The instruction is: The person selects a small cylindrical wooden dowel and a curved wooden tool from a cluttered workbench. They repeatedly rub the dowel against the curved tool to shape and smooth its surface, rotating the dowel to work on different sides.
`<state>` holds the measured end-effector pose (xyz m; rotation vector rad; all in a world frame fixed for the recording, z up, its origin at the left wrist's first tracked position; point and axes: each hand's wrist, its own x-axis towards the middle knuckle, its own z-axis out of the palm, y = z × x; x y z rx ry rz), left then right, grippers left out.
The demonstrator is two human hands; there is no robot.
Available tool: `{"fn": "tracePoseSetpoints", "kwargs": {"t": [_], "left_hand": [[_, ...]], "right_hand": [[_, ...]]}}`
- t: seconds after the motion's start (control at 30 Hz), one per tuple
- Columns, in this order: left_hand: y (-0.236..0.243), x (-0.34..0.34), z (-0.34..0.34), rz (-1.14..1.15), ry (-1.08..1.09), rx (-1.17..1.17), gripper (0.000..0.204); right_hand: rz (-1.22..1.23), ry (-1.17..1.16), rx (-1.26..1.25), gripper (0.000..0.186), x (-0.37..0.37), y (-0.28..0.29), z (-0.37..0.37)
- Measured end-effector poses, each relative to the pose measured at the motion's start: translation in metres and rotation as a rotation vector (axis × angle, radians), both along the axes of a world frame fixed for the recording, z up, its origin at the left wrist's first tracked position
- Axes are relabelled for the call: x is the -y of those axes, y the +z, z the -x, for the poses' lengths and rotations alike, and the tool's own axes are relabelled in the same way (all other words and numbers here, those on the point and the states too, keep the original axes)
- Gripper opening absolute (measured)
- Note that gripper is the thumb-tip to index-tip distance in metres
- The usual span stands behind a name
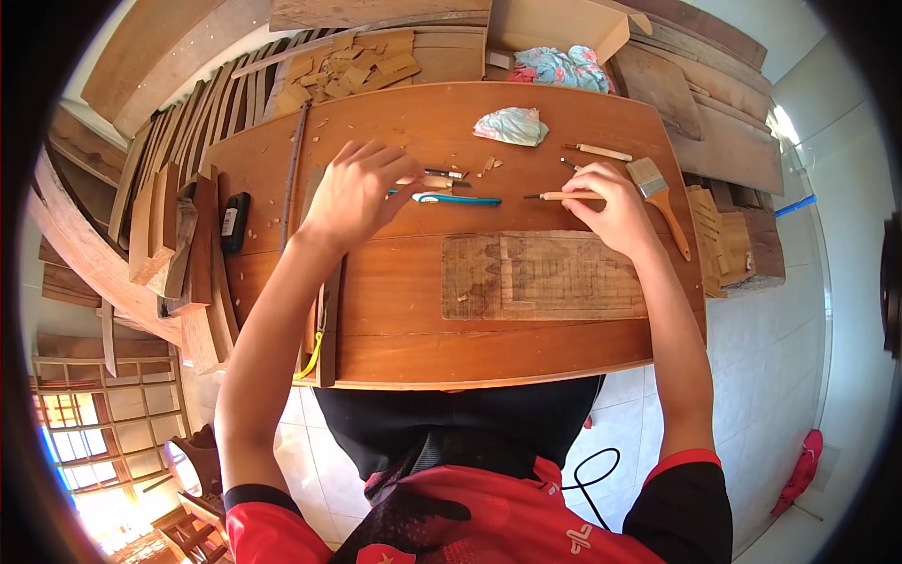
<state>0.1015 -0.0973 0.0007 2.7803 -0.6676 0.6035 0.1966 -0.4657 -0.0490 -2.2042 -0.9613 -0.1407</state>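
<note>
Tabletop: a brown wooden table [404, 343] is spanning the middle of the frame, and tools and shavings are being borne on it.
Planks: stacked lengths of wood [193, 150] are being seen along the upper left of the frame, beyond the table's edge.
Marked board: a rectangular, dark-stained board [545, 275] is lying flat right of centre, its right end being partly covered by the right forearm.
Open box: a cardboard box [526, 23] is standing at the upper centre, and a floral cloth [561, 68] is being held in it.
Left hand: the left hand [362, 188] is being held palm down just left of centre, its fingers bent near the tools; whether anything is being gripped cannot be told.
Right hand: the right hand [609, 199] is being kept narrow right of centre, a slim wooden-handled tool [564, 195] being pinched between thumb and fingers, its dark tip pointing left.
Flat brush: a wooden-handled brush [662, 202] is lying just right of the right hand.
Teal tool: a teal-and-white tool [460, 199] is lying at the centre, its left end being reached by the left fingers.
Pale crumple: a crumpled pale wad [510, 126] is resting at the upper centre.
</note>
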Motion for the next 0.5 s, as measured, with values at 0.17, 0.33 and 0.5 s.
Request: {"fn": "tracePoseSetpoints", "kwargs": {"t": [0.17, 0.33, 0.5], "left_hand": [[0.02, 0.013, 0.035, 0.085, 0.098, -0.083, 0.015], [0.008, 0.001, 0.055, 0.228, 0.404, -0.507, 0.02], [-0.024, 0.004, 0.057, 0.174, 0.476, -0.513, 0.03]], "right_hand": [[0.02, -0.019, 0.032, 0.015, -0.002, -0.002, -0.001], [0.036, -0.047, -0.013, 0.019, 0.003, 0.0, -0.005], [-0.225, -0.444, 0.16, 0.016, 0.026, -0.019, -0.027]]}}
